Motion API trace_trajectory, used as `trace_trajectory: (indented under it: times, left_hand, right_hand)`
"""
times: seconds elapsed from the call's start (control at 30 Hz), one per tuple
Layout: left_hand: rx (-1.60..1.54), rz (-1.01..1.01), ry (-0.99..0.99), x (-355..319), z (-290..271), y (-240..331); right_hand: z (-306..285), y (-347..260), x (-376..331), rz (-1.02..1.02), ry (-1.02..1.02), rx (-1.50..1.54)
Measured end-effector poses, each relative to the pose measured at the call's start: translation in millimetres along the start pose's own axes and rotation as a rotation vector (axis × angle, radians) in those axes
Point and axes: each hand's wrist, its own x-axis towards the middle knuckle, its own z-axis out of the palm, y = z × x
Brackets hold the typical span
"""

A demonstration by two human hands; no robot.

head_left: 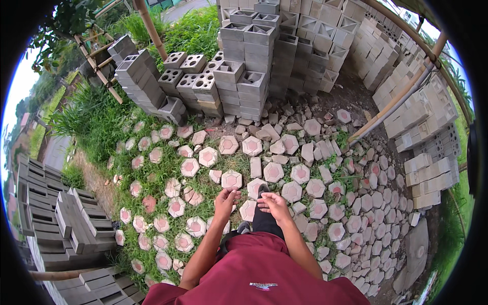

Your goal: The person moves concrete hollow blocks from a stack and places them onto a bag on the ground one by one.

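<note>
"Were we gripping anything?"
"We couldn't tell; our left hand (226, 204) and right hand (274, 205) hung apart, half curled."
"And the pink-centred hexagonal paver (232, 179)?"
"It lay below, showing just past our left hand; our maroon shirt (256, 262) mostly hid our left shoe (244, 226)."

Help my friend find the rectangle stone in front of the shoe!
Start at the tall grey block stacks, then look down toward the right hand. Just ahead of the dark shoe lies the pale rectangular stone, without its hexagonal neighbours' pink centres.
</note>
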Motion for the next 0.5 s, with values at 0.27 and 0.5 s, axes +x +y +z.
trace_trajectory:
  times: [0.27,0.5]
  left_hand:
    - [0.015,-0.047,0.099,157.4,17.8,40.8]
    - [0.007,0.162,0.104,291.6,42.4,153.3]
  right_hand:
    - [-14.1,-124.4,192.5,-0.015,-0.145,-0.145]
    - [-28.3,-226.8,329.0,-0.085,-0.134,-0.223]
